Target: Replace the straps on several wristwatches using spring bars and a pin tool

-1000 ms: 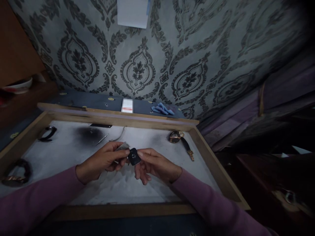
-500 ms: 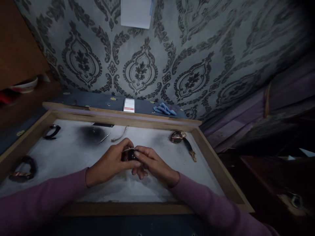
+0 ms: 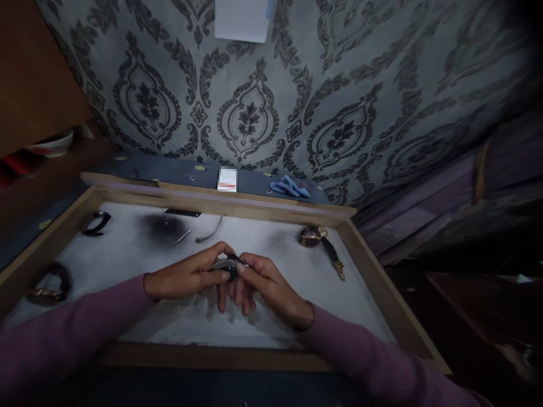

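Between my hands, over the middle of the wooden tray, is a dark watch [image 3: 231, 266] with a greyish curved edge, partly hidden by fingers. My left hand [image 3: 192, 273] grips its left side, thumb in front and index finger behind. On the right side my right hand [image 3: 272, 284] pinches the black strap end between thumb and index finger, its other fingers hanging below. Beyond the hands lie a thin metal tool [image 3: 183, 236] and a pale cord-like strip [image 3: 211, 230] on the white tray floor.
The tray's wooden rim [image 3: 377, 277] surrounds the work. A black-strap watch [image 3: 97, 224] and another watch [image 3: 50, 284] lie at left, with gold-trimmed watches [image 3: 311, 236] at right. Behind stand a small white box [image 3: 227, 179] and a blue cloth [image 3: 289, 186].
The watch has been turned in my hands, so its greyish edge now shows. My left hand has tilted flatter, with lower fingers now visible. The whole view has shifted slightly.
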A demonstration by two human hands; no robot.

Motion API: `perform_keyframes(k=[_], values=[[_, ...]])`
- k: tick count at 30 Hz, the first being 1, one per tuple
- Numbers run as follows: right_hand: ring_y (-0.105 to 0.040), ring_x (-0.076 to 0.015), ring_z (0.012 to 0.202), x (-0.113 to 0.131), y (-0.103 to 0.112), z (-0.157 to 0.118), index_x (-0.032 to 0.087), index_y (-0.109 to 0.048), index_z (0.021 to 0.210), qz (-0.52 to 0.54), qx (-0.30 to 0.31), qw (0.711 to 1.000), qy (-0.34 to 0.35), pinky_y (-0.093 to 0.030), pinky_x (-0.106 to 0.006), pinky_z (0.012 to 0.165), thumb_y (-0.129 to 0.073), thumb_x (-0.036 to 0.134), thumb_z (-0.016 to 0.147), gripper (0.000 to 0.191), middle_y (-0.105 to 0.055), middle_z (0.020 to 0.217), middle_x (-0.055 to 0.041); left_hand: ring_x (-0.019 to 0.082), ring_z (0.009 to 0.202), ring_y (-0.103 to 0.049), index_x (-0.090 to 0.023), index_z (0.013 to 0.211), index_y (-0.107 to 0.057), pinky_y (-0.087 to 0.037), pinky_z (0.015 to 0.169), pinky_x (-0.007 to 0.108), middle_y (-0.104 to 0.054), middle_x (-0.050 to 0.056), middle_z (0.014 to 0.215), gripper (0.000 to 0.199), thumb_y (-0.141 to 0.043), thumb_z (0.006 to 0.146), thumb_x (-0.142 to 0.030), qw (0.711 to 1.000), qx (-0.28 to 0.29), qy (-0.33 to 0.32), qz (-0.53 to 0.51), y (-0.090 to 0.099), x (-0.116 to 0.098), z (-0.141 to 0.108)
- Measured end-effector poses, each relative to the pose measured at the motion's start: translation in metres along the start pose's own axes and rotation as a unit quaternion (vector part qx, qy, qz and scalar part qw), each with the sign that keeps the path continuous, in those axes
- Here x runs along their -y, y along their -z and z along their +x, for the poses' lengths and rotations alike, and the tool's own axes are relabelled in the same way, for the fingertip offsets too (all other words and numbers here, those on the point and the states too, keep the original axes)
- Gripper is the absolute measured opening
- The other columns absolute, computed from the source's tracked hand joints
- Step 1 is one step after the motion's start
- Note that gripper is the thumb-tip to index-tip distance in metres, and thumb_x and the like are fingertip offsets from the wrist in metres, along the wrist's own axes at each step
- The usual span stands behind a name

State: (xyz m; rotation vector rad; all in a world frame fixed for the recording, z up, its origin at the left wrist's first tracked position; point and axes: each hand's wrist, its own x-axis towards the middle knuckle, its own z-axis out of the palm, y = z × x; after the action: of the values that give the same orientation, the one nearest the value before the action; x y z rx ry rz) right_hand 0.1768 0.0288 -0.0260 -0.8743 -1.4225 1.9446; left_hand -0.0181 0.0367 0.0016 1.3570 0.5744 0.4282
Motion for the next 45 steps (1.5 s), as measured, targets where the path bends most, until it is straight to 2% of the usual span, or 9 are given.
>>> perform_keyframes(k=[9, 15, 17, 20, 27, 31, 36, 41, 45], values=[[-0.054, -0.0066, 0.034, 0.003, 0.003, -0.003, 0.017, -0.050, 0.077, 0.015, -0.021, 1.000, -0.016, -0.036, -0.013, 0.033, -0.058, 0.052, 0.088, 0.038, -0.064, 0.052, 0.0015, 0.016, 0.066, -0.068, -0.018, 0.111, -0.041, -0.018, 0.039, 0.019, -0.070, 0.010, 0.090, 0.029, -0.051, 0.095, -0.040, 0.998, 0.019, 0.038, -0.055, 0.011, 0.001, -0.001], [-0.053, -0.0073, 0.036, 0.001, -0.004, -0.004, 0.017, -0.052, 0.082, -0.030, -0.003, 0.999, -0.023, -0.038, -0.015, 0.034, -0.057, 0.055, 0.087, 0.039, -0.064, 0.056, 0.0018, 0.012, 0.053, -0.062, -0.022, 0.092, -0.033, -0.038, 0.044, 0.019, -0.065, -0.001, 0.072, 0.037, -0.065, 0.085, -0.039, 0.996, -0.010, 0.032, -0.082, -0.007, 0.011, 0.007], [-0.052, -0.0072, 0.036, 0.001, -0.005, -0.003, 0.017, -0.053, 0.084, -0.033, -0.002, 0.999, -0.026, -0.038, -0.015, 0.034, -0.058, 0.055, 0.087, 0.039, -0.063, 0.055, 0.0026, 0.012, 0.052, -0.059, -0.023, 0.090, -0.031, -0.039, 0.042, 0.019, -0.064, -0.002, 0.070, 0.040, -0.068, 0.083, -0.037, 0.995, -0.037, 0.033, -0.083, -0.011, 0.014, 0.009], [-0.052, -0.0072, 0.035, 0.002, -0.003, -0.002, 0.016, -0.052, 0.082, -0.032, -0.006, 0.999, -0.024, -0.036, -0.015, 0.033, -0.058, 0.057, 0.086, 0.041, -0.063, 0.053, 0.0024, 0.010, 0.050, -0.057, -0.022, 0.091, -0.032, -0.033, 0.041, 0.017, -0.064, -0.001, 0.072, 0.038, -0.064, 0.086, -0.041, 0.996, -0.017, 0.026, -0.081, -0.009, 0.012, 0.009], [-0.049, -0.0057, 0.032, 0.009, 0.000, -0.004, 0.016, -0.052, 0.071, -0.015, -0.033, 0.999, -0.026, -0.031, -0.014, 0.032, -0.060, 0.052, 0.086, 0.040, -0.062, 0.049, 0.0021, 0.001, 0.032, -0.023, -0.018, 0.104, -0.039, -0.012, 0.037, 0.022, -0.071, 0.006, 0.078, 0.035, -0.056, 0.092, -0.047, 0.991, 0.050, 0.087, -0.087, 0.010, -0.003, -0.001], [-0.049, -0.0057, 0.031, 0.009, 0.001, -0.005, 0.016, -0.054, 0.073, -0.002, -0.042, 0.999, -0.025, -0.031, -0.014, 0.032, -0.060, 0.049, 0.087, 0.036, -0.063, 0.048, 0.0022, 0.003, 0.035, -0.041, -0.020, 0.106, -0.039, -0.012, 0.038, 0.022, -0.072, 0.009, 0.090, 0.036, -0.058, 0.090, -0.046, 0.987, 0.061, 0.089, -0.123, 0.013, -0.004, -0.001], [-0.049, -0.0055, 0.032, 0.007, 0.001, -0.005, 0.016, -0.052, 0.073, -0.021, -0.038, 0.999, -0.018, -0.031, -0.014, 0.032, -0.058, 0.048, 0.089, 0.036, -0.063, 0.049, 0.0021, 0.011, 0.050, -0.062, -0.019, 0.103, -0.039, -0.013, 0.036, 0.019, -0.069, 0.007, 0.083, 0.032, -0.059, 0.091, -0.042, 0.992, 0.040, 0.061, -0.108, 0.007, 0.001, 0.003], [-0.050, -0.0059, 0.033, 0.005, 0.001, -0.003, 0.016, -0.053, 0.075, -0.047, -0.031, 0.998, -0.016, -0.032, -0.015, 0.032, -0.058, 0.051, 0.088, 0.038, -0.063, 0.051, 0.0019, 0.012, 0.051, -0.064, -0.019, 0.095, -0.038, -0.020, 0.036, 0.017, -0.065, 0.004, 0.080, 0.035, -0.062, 0.089, -0.043, 0.994, 0.030, 0.022, -0.103, -0.001, 0.010, 0.008], [-0.048, -0.0053, 0.031, 0.009, 0.001, -0.004, 0.016, -0.052, 0.072, -0.025, -0.031, 0.999, -0.028, -0.030, -0.014, 0.032, -0.060, 0.051, 0.087, 0.038, -0.062, 0.048, 0.0026, 0.011, 0.045, -0.061, -0.020, 0.099, -0.039, -0.014, 0.034, 0.019, -0.069, 0.006, 0.080, 0.030, -0.054, 0.093, -0.045, 0.991, 0.042, 0.076, -0.098, 0.001, 0.004, 0.005]])
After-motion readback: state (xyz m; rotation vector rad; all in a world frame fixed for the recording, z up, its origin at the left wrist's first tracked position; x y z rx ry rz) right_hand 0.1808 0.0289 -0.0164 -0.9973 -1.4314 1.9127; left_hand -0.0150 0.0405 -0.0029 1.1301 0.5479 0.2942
